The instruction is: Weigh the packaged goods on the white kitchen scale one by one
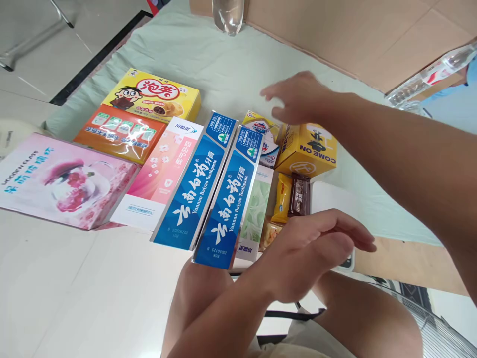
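Note:
My left hand [309, 253] is open and holds nothing, its thumb and fingers stretched to the right above a white object [328, 199] that it partly hides. Farther back, my right hand [294, 97] hovers with fingers apart, just above a yellow carton [307, 151] marked "COME ON". Two blue toothpaste boxes [197, 179] lie side by side in the middle, across a pink box [164, 174] and a green box [257, 204]. Beside the yellow carton are a yellow and white soap box [261, 132], a yellow snack packet [282, 197] and a brown snack packet [300, 194].
To the left lie a yellow snack box [152, 94], an orange pack [119, 132] and a pink glass-cup box [70, 181]. Clear bottles [228, 15] stand or lie near the cardboard [320, 30]. A pale green cloth [194, 54] covers the surface.

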{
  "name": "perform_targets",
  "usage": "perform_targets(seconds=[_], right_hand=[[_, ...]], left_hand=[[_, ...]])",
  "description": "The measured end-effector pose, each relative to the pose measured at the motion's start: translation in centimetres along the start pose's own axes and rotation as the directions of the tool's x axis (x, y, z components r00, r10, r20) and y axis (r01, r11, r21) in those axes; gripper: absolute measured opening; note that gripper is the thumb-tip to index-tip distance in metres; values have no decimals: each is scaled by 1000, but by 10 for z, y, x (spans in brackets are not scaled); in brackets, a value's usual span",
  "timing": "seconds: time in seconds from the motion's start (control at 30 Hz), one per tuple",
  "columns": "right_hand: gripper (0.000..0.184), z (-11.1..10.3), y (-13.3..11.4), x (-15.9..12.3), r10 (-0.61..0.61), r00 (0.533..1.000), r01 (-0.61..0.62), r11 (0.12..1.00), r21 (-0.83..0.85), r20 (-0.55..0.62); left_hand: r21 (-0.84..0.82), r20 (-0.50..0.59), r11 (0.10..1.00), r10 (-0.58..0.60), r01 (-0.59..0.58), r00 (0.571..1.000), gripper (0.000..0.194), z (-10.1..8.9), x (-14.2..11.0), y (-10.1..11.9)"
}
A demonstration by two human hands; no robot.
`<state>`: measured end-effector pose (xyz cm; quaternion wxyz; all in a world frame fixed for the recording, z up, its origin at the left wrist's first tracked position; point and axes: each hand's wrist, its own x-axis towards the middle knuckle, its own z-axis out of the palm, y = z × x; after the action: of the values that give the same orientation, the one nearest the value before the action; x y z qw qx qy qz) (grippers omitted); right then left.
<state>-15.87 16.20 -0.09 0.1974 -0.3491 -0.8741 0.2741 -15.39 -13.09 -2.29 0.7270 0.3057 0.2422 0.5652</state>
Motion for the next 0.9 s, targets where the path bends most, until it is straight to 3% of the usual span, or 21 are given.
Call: perform_targets(seconds=[0.1,0.17,0.23,0.33,0.43,0.53,0.7,0.77,0.83,0.87,0.9], right_hand=[[40,-37,-1,-44,84,987,-100,988,-116,-136],[39,-54,18,-73,190,948,-221,971,-96,-254],[37,-57,46,-97,412,848,-411,908,76,-335],[42,-42,81,-115,583,779,-522,807,277,-231],[45,-22,92,-115,601,786,-499,756,424,-144],[43,-11,86,-108,593,798,-452,708,543,-109],[30,-19,75,-102,617,775,-434,675,596,-134],[22,-34,65,-116,646,738,-428,672,604,-195],[19,-50,50,-147,625,716,-357,711,606,-311],[18,-56,42,-168,598,710,-304,736,605,-371],[21,-60,34,-192,497,738,-154,783,602,-457]], left_hand=[[-2,-14,1000,-20,20,1000,42,1,1,0],[-10,-36,1000,-24,23,999,42,0,1,-1],[-27,-64,1000,-5,3,998,42,0,2,-4],[-55,-95,998,27,-33,995,45,2,4,-10],[-89,-98,996,24,-33,995,48,6,8,-14],[-100,-89,995,17,-26,996,49,9,12,-17],[-20,-92,1000,22,-24,995,51,7,13,-18],[4,-94,1000,16,-15,995,49,4,12,-17],[11,-101,1000,13,-12,995,47,1,10,-16],[12,-103,1000,10,-9,995,47,0,10,-16],[12,-106,1000,7,-6,994,47,0,10,-17]])
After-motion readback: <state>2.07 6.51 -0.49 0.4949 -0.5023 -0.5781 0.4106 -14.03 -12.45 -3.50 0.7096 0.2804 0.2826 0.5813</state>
